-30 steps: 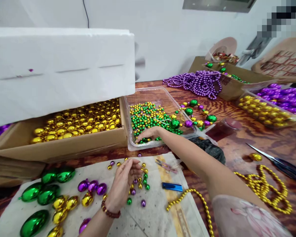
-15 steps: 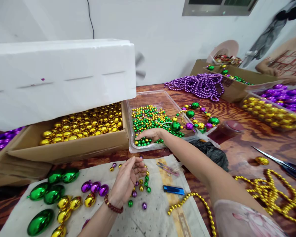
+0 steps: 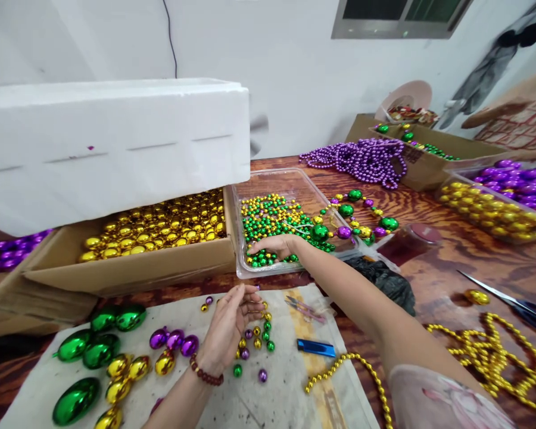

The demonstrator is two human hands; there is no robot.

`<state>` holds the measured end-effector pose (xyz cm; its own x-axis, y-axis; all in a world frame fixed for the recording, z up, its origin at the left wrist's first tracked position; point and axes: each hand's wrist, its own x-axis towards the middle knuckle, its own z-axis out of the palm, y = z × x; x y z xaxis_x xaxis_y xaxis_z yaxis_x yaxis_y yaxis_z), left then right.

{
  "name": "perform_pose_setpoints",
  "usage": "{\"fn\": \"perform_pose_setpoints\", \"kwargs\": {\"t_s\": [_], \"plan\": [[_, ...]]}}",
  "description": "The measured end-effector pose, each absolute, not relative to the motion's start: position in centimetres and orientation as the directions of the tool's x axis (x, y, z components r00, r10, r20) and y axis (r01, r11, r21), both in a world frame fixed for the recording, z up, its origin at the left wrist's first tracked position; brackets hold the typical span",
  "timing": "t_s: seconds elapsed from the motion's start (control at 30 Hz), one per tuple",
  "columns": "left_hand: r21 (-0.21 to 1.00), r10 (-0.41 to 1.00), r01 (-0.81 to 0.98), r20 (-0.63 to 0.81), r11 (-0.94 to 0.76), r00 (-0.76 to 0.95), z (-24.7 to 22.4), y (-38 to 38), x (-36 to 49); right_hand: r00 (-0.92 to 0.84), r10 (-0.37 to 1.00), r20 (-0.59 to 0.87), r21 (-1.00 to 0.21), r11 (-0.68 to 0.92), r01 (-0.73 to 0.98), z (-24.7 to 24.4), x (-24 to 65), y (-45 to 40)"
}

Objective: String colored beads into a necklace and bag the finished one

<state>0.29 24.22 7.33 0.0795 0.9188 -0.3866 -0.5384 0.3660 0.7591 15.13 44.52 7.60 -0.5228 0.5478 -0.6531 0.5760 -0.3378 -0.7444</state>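
Observation:
My left hand [image 3: 229, 325], with a brown bead bracelet [image 3: 205, 372] at its wrist, hovers palm inward over a pale cloth [image 3: 232, 411]. Its fingers are loosely curved and apart, beside small loose beads [image 3: 257, 344] in gold, green and purple. My right hand [image 3: 277, 245] reaches into a clear plastic tray [image 3: 243, 271] of small mixed beads [image 3: 272, 217]. Its fingers touch the beads and look apart, though the fingertips are partly hidden. Large green beads [image 3: 75, 400], gold beads [image 3: 118, 390] and purple beads [image 3: 175, 339] lie left of my left hand.
A white foam box [image 3: 116, 149] overhangs a carton [image 3: 134, 268] of gold beads. A blue cutter [image 3: 315, 347], gold bead strands [image 3: 495, 357] and scissors [image 3: 504, 292] lie rightward. A multicoloured necklace [image 3: 388, 224] rests behind my right forearm. Another person [image 3: 513, 119] is at far right.
The view has tilted slightly, so everything sits a little lower and to the right. Both my hands keep nearly the same places. The other person's hand has risen.

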Motion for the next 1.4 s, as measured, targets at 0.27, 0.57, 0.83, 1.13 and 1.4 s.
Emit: {"fn": "perform_pose_setpoints", "kwargs": {"t_s": [0.27, 0.57, 0.83, 1.13, 1.4], "plan": [[0.761, 0.932, -0.561, -0.359, 0.325, 0.051, 7.9, 24.5, 0.3, -0.609, 0.455, -0.650, -0.760, -0.420, 0.497, 7.6, 15.2, 44.5], [0.724, 0.922, -0.598, -0.382, 0.343, 0.066, 7.8, 24.5, 0.2, -0.676, 0.456, -0.579, -0.806, -0.446, 0.389, 7.9, 15.8, 44.7], [0.590, 0.879, -0.697, -0.459, 0.409, 0.127, 7.2, 24.2, 0.4, -0.719, 0.425, -0.550, -0.827, -0.402, 0.394, 9.5, 15.8, 44.4], [0.462, 0.864, -0.800, -0.485, 0.383, 0.134, 11.0, 22.8, -1.7, -0.805, 0.338, -0.488, -0.869, -0.272, 0.413, 15.7, 12.8, 39.6], [0.373, 0.819, -0.879, -0.572, 0.296, 0.033, 9.7, 20.3, -2.0, -0.756, 0.468, -0.458, -0.862, -0.024, 0.507, 10.8, 8.4, 31.8]]}}
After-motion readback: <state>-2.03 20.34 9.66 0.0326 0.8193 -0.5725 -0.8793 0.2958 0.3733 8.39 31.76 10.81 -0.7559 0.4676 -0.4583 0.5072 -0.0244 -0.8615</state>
